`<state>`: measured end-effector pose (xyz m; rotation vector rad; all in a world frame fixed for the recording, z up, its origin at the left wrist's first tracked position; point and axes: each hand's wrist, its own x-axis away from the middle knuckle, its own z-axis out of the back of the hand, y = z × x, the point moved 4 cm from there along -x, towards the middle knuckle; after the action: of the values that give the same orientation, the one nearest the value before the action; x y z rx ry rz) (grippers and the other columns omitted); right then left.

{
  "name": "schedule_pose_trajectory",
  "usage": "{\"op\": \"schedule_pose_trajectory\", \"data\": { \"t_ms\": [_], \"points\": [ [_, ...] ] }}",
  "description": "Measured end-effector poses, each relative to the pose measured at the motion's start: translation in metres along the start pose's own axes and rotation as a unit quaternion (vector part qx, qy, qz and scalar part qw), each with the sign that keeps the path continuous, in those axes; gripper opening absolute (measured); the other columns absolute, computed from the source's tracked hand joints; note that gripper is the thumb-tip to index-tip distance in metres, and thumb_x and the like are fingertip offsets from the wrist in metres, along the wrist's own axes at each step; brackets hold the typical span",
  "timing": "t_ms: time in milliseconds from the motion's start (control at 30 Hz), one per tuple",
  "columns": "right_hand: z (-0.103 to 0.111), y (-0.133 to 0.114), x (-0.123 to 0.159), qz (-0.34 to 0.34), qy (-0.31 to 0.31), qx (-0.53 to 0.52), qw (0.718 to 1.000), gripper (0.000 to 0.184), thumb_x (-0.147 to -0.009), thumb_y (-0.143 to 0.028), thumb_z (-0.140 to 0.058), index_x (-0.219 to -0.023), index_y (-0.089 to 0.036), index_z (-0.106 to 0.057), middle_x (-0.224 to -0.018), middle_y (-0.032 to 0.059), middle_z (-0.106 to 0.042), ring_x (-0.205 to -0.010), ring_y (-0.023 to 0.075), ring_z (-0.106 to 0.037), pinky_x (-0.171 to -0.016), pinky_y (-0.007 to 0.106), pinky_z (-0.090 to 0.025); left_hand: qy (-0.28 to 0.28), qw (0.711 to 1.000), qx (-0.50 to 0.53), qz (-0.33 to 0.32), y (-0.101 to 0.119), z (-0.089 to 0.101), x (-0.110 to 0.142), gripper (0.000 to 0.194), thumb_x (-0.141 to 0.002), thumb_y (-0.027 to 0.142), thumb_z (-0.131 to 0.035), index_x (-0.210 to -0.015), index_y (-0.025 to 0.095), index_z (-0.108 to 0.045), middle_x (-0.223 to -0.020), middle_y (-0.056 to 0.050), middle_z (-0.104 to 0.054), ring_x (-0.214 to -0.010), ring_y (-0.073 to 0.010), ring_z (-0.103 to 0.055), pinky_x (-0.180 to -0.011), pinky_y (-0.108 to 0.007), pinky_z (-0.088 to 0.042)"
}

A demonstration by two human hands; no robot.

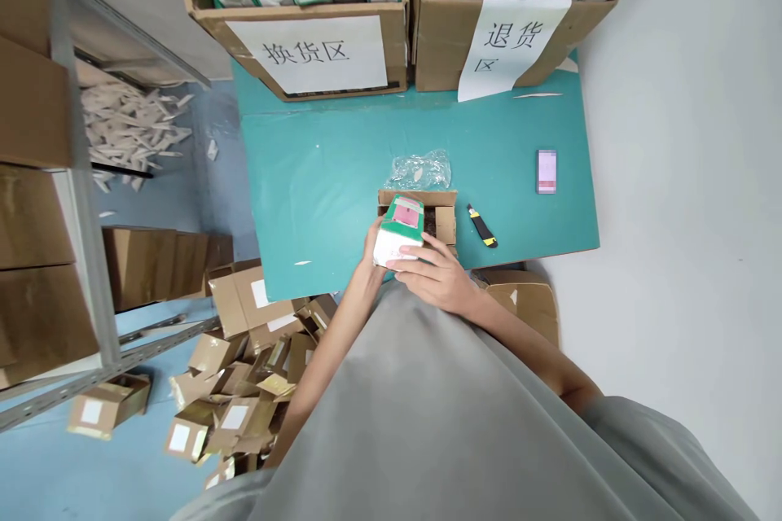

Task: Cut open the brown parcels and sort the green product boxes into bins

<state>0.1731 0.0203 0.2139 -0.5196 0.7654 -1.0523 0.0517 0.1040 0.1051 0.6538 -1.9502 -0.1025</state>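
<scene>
Both hands hold a small green and white product box [400,234] with a pink panel on top, just over the near edge of the teal table [318,187]. My left hand [370,246] grips its left side, mostly hidden behind it. My right hand [435,277] wraps its near right end, fingers curled on the white face. Directly behind the box sits a small open brown carton [441,212] with its flaps up.
A crumpled clear plastic bag [420,169], a yellow-black utility knife [482,226] and a phone [546,171] lie on the table. Two big cartons [318,32] of green boxes with paper signs stand at the back. Empty cartons [244,374] litter the floor left; metal shelving [79,203] stands beside them.
</scene>
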Motion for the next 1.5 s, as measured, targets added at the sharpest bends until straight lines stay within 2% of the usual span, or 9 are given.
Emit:
{"op": "schedule_pose_trajectory", "data": {
  "t_ms": [167,267,467,600,700,867,1000,1233,1500],
  "points": [
    [0.027,0.018,-0.039,-0.111,0.072,-0.02,0.991,0.034,-0.106,-0.034,-0.073,-0.135,-0.049,-0.079,-0.148,-0.0059,-0.078,-0.158,0.0323,-0.059,-0.138,0.069,-0.041,0.037,0.998,0.002,-0.054,-0.002,0.002,0.007,0.01,-0.099,0.022,-0.066,-0.106,0.021,-0.074,-0.094,-0.006,-0.084,-0.101,-0.023,-0.082,-0.099,-0.032,-0.063],
    [0.047,0.045,-0.063,-0.175,0.153,-0.021,0.972,0.039,-0.108,-0.05,-0.068,-0.147,-0.046,-0.071,-0.157,0.0,-0.071,-0.165,0.0364,-0.049,-0.136,0.072,-0.041,0.032,0.995,-0.015,-0.09,-0.006,0.001,0.016,0.035,-0.084,0.004,-0.074,-0.113,0.022,-0.072,-0.092,0.0,-0.081,-0.091,-0.0148,-0.079,-0.096,-0.025,-0.06],
    [0.049,0.137,-0.07,-0.261,0.202,-0.093,0.939,0.066,-0.106,-0.084,-0.051,-0.148,-0.036,-0.066,-0.151,0.0104,-0.071,-0.148,0.0345,-0.063,-0.123,0.057,-0.056,0.061,0.966,-0.126,-0.219,0.005,0.005,0.054,0.047,-0.073,0.007,-0.096,-0.113,0.025,-0.078,-0.105,-0.002,-0.077,-0.111,-0.0198,-0.074,-0.095,-0.022,-0.057],
    [0.023,0.17,-0.048,-0.365,0.203,-0.208,0.885,0.077,-0.1,-0.095,-0.046,-0.133,-0.03,-0.072,-0.133,0.0121,-0.078,-0.129,0.0337,-0.073,-0.114,0.058,-0.062,0.039,0.926,-0.192,-0.323,0.038,-0.021,0.083,0.042,-0.072,0.013,-0.103,-0.107,0.023,-0.081,-0.124,-0.006,-0.074,-0.132,-0.024,-0.067,-0.103,-0.02,-0.054],
    [-0.013,0.154,-0.027,-0.458,0.123,-0.365,0.801,0.075,-0.1,-0.094,-0.049,-0.128,-0.029,-0.074,-0.12,0.0122,-0.082,-0.114,0.0323,-0.078,-0.099,0.056,-0.069,-0.003,0.898,-0.209,-0.387,0.072,-0.051,0.081,0.05,-0.08,0.023,-0.101,-0.124,0.025,-0.077,-0.143,-0.008,-0.071,-0.148,-0.0294,-0.061,-0.118,-0.03,-0.053],
    [-0.056,0.098,0.0,-0.604,0.043,-0.569,0.557,0.063,-0.112,-0.076,-0.047,-0.124,-0.02,-0.073,-0.104,0.0138,-0.083,-0.102,0.0262,-0.079,-0.088,0.04,-0.072,-0.028,0.859,-0.302,-0.412,0.12,-0.081,0.012,0.061,-0.084,0.023,-0.092,-0.14,0.026,-0.068,-0.147,-0.011,-0.071,-0.141,-0.0314,-0.065,-0.123,-0.048,-0.054],
    [-0.052,0.08,0.004,-0.626,0.075,-0.619,0.468,0.058,-0.117,-0.064,-0.048,-0.127,-0.013,-0.073,-0.103,0.0155,-0.083,-0.102,0.0243,-0.08,-0.08,0.031,-0.072,-0.041,0.875,-0.314,-0.365,0.127,-0.082,-0.034,0.06,-0.084,0.02,-0.086,-0.142,0.024,-0.068,-0.138,-0.015,-0.072,-0.127,-0.0316,-0.072,-0.113,-0.054,-0.061],
    [-0.039,0.086,0.013,-0.604,0.138,-0.636,0.461,0.053,-0.112,-0.064,-0.06,-0.129,-0.016,-0.074,-0.126,0.0166,-0.081,-0.116,0.0268,-0.079,-0.095,0.041,-0.073,-0.113,0.858,-0.337,-0.371,0.113,-0.076,0.008,0.068,-0.082,0.025,-0.089,-0.147,0.026,-0.068,-0.135,-0.011,-0.074,-0.126,-0.0274,-0.072,-0.107,-0.043,-0.063],
    [-0.021,0.115,0.006,-0.542,0.218,-0.607,0.54,0.039,-0.096,-0.063,-0.082,-0.113,-0.028,-0.078,-0.118,0.0071,-0.082,-0.117,0.0286,-0.076,-0.085,0.039,-0.072,-0.155,0.848,-0.348,-0.37,0.088,-0.08,0.063,0.074,-0.085,0.041,-0.096,-0.152,0.026,-0.066,-0.138,-0.011,-0.074,-0.127,-0.0252,-0.072,-0.107,-0.035,-0.061]
  ]
}}
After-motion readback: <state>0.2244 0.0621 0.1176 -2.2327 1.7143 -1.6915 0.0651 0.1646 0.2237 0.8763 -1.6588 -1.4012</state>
